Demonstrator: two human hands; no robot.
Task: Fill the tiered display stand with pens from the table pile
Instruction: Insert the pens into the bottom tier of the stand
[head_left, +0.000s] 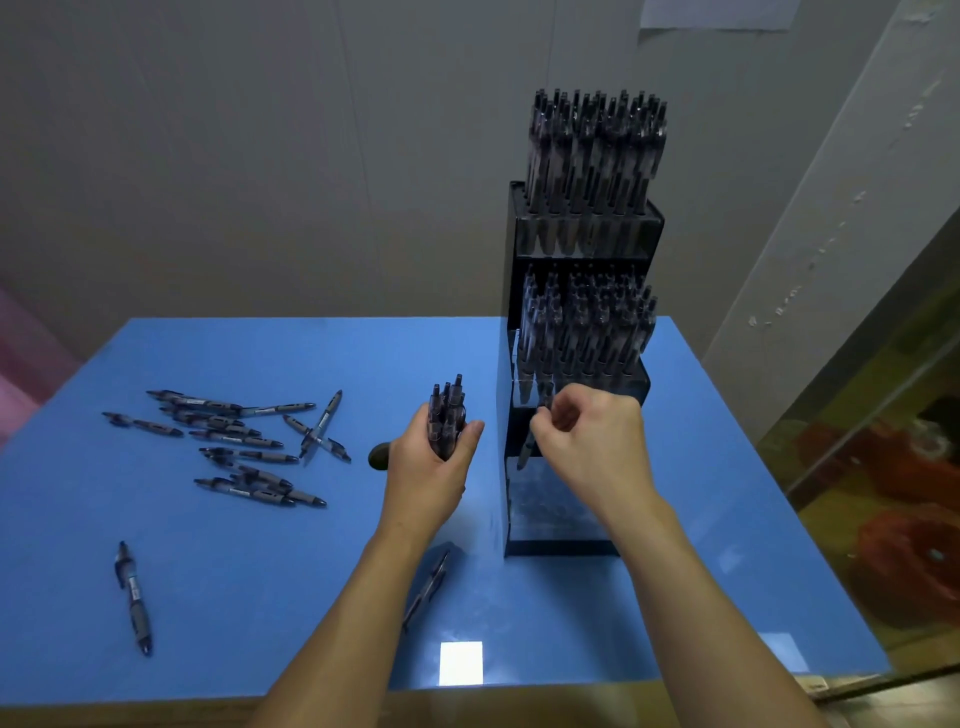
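Left hand (434, 457) upright over blue worktop (260, 571), fingers (472, 431) clamped round a bundle (447, 410) of pens, clicker ends up. Right hand (587, 436) at the stand (571, 374), fingers pinching one pen (527, 447) tip-down over the empty bottom tier. Top and middle tiers packed with upright pens. Pile (239, 441) loose on worktop, left of the hands. One stray pen (134, 597) nearer the front edge, another (428, 587) under the left forearm.
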